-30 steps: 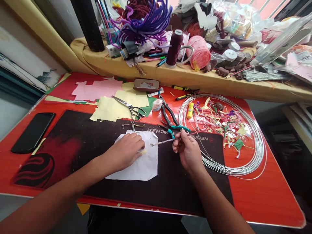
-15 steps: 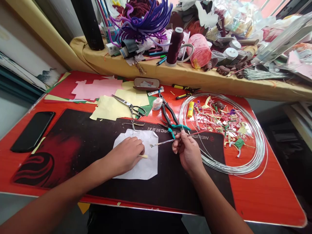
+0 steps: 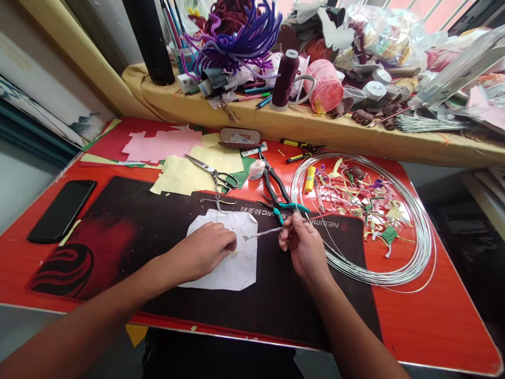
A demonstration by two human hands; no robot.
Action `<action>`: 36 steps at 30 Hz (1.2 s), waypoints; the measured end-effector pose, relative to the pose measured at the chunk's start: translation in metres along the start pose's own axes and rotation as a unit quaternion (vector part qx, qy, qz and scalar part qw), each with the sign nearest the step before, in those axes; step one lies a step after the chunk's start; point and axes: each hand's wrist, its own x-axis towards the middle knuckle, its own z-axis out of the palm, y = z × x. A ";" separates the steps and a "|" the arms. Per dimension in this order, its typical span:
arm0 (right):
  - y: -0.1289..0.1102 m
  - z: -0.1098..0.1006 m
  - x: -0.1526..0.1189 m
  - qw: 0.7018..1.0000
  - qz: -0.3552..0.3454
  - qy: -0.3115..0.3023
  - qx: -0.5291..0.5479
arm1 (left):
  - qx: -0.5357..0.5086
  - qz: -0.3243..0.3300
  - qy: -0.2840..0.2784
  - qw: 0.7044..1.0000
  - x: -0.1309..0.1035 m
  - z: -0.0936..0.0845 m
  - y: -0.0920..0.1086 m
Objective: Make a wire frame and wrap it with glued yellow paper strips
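My left hand [image 3: 211, 246] rests over a white sheet of paper [image 3: 243, 271], its fingers closed on a small yellow strip [image 3: 234, 253] that shows only a little past the fingertips. My right hand [image 3: 302, 239] pinches a thin paintbrush [image 3: 272, 230], whose worn tip points left over the right part of the sheet. A small twisted wire figure [image 3: 218, 205] lies at the sheet's top edge. The sheet lies on a black desk mat [image 3: 158, 210].
Scissors [image 3: 213, 172], a glue bottle [image 3: 256, 169] and pliers [image 3: 276, 184] lie beyond the sheet. A wire coil [image 3: 424, 247] rings colourful scraps at the right. A black phone [image 3: 61, 210] is at the left. A cluttered ledge [image 3: 252, 117] runs behind.
The yellow strip shows less beyond my left fingers than before. My right hand keeps its hold on the paintbrush. The whole view has shifted slightly.
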 end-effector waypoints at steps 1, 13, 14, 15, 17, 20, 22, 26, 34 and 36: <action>0.000 0.000 0.000 1.000 0.000 -0.001 0.002 | -0.005 -0.003 0.000 1.000 0.000 0.000 -0.001; 0.002 -0.003 -0.002 1.000 0.002 -0.002 0.000 | -0.350 -0.129 0.067 0.925 0.003 0.000 -0.005; 0.001 -0.003 -0.003 1.000 0.000 -0.003 0.001 | -0.409 -0.149 0.082 0.897 0.004 -0.002 -0.005; 0.000 -0.002 -0.003 1.000 -0.001 -0.003 0.002 | -0.466 -0.169 0.103 0.862 0.004 -0.004 -0.005; -0.001 0.000 -0.004 1.000 -0.006 0.001 0.002 | -0.562 -0.198 0.149 0.789 0.005 -0.007 -0.005; -0.004 0.005 -0.005 1.000 -0.016 0.006 -0.002 | -0.651 -0.211 0.181 0.706 0.006 -0.006 -0.004; -0.006 0.009 -0.006 1.000 -0.025 0.001 -0.005 | -0.684 -0.208 0.182 0.675 0.006 -0.003 -0.004; -0.008 0.016 -0.006 0.999 -0.044 -0.007 -0.012 | -0.714 -0.195 0.180 0.648 0.006 0.001 -0.003; -0.016 0.029 -0.006 0.996 -0.083 -0.015 -0.019 | -0.713 -0.203 0.215 0.636 0.005 0.007 0.000; -0.017 0.031 -0.007 0.995 -0.099 -0.018 -0.025 | -0.715 -0.202 0.232 0.628 0.006 0.008 0.002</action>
